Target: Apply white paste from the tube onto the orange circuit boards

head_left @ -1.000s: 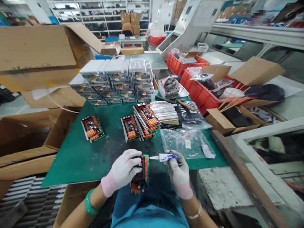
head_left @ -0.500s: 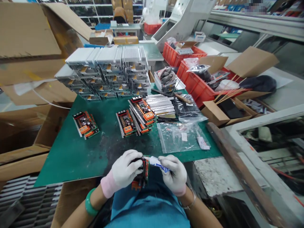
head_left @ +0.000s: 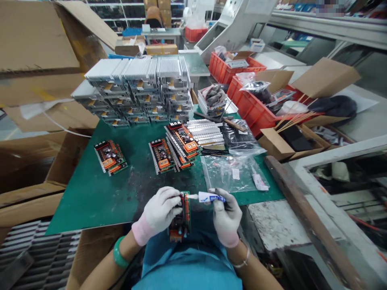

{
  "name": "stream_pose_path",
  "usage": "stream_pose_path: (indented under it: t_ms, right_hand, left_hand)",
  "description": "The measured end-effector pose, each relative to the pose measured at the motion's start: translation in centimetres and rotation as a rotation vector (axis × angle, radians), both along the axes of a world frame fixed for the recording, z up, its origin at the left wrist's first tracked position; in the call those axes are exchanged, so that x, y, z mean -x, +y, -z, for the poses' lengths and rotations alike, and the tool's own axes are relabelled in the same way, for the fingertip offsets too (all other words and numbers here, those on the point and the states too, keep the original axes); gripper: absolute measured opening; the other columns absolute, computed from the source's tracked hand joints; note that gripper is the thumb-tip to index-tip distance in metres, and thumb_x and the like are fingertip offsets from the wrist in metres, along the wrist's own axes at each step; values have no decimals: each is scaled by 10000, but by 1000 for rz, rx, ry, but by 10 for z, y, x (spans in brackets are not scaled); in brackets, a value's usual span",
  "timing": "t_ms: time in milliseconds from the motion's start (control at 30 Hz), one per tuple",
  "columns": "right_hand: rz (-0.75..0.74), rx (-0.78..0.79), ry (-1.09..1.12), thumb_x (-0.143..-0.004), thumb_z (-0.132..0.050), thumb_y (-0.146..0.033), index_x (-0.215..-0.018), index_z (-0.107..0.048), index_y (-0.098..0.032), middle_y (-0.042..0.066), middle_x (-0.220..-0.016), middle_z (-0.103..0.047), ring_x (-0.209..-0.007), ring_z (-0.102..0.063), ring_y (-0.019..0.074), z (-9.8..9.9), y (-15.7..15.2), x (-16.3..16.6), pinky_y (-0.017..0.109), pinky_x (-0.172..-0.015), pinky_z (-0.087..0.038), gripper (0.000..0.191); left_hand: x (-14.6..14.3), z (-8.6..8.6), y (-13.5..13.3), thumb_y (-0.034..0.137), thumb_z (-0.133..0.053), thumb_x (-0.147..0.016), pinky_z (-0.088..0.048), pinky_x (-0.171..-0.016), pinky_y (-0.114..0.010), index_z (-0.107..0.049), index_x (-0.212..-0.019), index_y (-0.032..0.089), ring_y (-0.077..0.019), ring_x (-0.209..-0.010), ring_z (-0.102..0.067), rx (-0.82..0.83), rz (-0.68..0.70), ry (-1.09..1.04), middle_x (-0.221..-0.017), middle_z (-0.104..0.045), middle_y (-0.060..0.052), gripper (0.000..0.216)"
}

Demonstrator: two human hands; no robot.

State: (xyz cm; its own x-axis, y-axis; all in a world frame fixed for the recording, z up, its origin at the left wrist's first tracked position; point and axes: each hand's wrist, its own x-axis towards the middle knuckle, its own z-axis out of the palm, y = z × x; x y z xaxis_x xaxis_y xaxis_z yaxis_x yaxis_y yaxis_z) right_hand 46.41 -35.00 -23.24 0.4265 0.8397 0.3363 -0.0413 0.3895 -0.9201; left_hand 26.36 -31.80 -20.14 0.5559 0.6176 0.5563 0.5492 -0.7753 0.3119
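Observation:
My left hand (head_left: 160,213), in a white glove with a pink cuff, grips a circuit board (head_left: 186,213) by its left side at the front edge of the table. Orange and black parts show on the board; the fingers cover some of it. In my gloved right hand (head_left: 227,215) is a small white and blue squeeze tube (head_left: 208,197), held nearly level. Its thin nozzle points left and reaches the board's upper end; whether it touches cannot be made out. Further up the green table (head_left: 136,185) lie more circuit boards (head_left: 163,157), with another small pile (head_left: 110,157) to the left.
Stacked finned heat sinks (head_left: 139,88) stand at the back left. Metal strips (head_left: 208,133) and a clear plastic bag (head_left: 236,173) lie to the right. Red crates (head_left: 250,104) and a wooden bar (head_left: 302,213) border the right side; cardboard boxes (head_left: 27,161) border the left.
My right hand has moved slightly right and turned the tube from a slant to nearly level. The left hand has shifted a little, and more of the board's lower part shows.

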Motion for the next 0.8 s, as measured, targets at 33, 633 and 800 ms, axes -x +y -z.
stream_pose_path:
  t_ms: [33, 633, 800]
  right_hand:
    - [-7, 57, 95, -852, -619, -231, -1003, -675, -232, 43, -901, -730, -682, -689, 165, 2, 1, 2, 295, -592, -591, 160]
    - [-151, -150, -513, -933, -473, -176, -1048, -603, -227, 56, -931, -680, -867, -670, 166, 19, 9, 18, 290, -743, -566, 180]
    - [-134, -189, -666, -942, -471, -206, -1039, -591, -223, 55, -887, -687, -803, -664, 169, 23, 15, 24, 300, -698, -551, 155]
  left_hand:
    - [1, 4, 2, 232, -509, -926, -549, -813, -346, -553, -989, 177, -196, -961, -582, 20, -65, 10, -999, -619, -79, 94]
    - [38, 37, 24, 611, -649, -741, -435, -1007, -547, -553, -1193, 153, -376, -1387, -268, 154, 69, 246, -1397, -445, -207, 650]
    - [35, 42, 24, 588, -674, -719, -440, -1006, -547, -537, -1112, 133, -372, -1379, -294, 204, 41, 208, -1372, -460, -231, 618]
